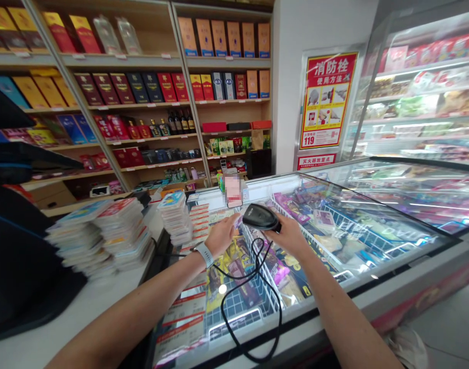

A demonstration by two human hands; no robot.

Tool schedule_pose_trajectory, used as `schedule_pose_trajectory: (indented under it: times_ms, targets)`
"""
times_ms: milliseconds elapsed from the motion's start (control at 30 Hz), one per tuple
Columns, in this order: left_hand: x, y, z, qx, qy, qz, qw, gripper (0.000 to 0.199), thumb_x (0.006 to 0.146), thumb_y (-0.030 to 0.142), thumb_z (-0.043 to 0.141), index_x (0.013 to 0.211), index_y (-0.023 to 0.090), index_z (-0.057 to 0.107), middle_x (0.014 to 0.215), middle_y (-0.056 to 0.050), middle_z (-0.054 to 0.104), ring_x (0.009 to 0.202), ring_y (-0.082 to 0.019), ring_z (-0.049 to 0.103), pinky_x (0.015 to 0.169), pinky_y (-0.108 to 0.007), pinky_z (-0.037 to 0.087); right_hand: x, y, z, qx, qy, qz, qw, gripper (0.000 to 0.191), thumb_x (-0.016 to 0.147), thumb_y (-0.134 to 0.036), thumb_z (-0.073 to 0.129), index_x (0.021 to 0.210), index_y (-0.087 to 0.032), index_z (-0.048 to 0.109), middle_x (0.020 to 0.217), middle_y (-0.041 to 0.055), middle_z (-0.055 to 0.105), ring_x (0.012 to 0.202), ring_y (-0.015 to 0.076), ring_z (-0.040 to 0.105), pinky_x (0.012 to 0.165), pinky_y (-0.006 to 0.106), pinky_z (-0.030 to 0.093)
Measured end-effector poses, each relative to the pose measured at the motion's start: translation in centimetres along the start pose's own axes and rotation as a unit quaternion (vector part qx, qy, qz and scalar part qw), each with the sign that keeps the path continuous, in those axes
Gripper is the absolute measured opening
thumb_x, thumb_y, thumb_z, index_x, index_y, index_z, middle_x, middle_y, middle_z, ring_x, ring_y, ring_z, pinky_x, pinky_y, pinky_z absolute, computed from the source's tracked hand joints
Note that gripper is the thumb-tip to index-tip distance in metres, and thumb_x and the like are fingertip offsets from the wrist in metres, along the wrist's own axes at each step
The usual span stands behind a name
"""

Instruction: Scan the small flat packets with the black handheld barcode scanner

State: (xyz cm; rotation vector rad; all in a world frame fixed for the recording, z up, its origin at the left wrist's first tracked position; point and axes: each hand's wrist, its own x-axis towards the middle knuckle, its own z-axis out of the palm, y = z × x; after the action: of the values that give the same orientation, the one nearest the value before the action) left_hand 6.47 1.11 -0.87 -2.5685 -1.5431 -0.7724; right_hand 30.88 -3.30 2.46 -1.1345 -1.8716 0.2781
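A black handheld scanner is gripped in my right hand, above the glass top of a chest freezer. Its black cable loops down over the glass. My left hand, with a pale watch band on the wrist, has its fingers closed at the scanner's left side; a small pale item seems to be at the fingertips, too hidden to name. Just beyond both hands stands a partly blurred pinkish item. Packaged goods in white wire baskets show through the glass.
Stacks of plastic-cased cards stand on the white counter at left, beside a dark machine. Shelves of boxed bottles line the back wall. A lit display fridge is at right.
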Motion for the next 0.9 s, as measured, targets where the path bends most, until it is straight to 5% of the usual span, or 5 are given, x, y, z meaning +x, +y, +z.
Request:
schedule_pose_trajectory:
  times_ms: [533, 900]
  targets:
    - [-1.2, -0.9, -0.9, -0.079, 0.033, -0.067, 0.994, 0.065, 0.075, 0.007, 0.055, 0.139, 0.019, 0.046, 0.133, -0.006, 0.060, 0.114, -0.023, 0.061, 0.096, -0.036, 0.051, 0.0, 0.1, 0.1, -0.036, -0.009, 0.002, 0.999, 0.033, 0.073, -0.027, 0.064, 0.104, -0.021, 0.069, 0.086, 0.0037, 0.074, 0.079, 0.0223, 0.068, 0.072, 0.030, 0.048]
    - [-1.2, -1.8, 0.1, -0.101, 0.052, -0.037, 0.993, 0.063, 0.079, 0.014, 0.056, 0.141, 0.020, 0.043, 0.137, -0.007, 0.057, 0.119, -0.024, 0.057, 0.104, -0.039, 0.046, 0.0, 0.1, 0.3, -0.055, -0.020, -0.002, 0.998, 0.030, 0.072, -0.027, 0.062, 0.100, -0.019, 0.069, 0.084, 0.0029, 0.072, 0.075, 0.0204, 0.065, 0.071, 0.029, 0.047]
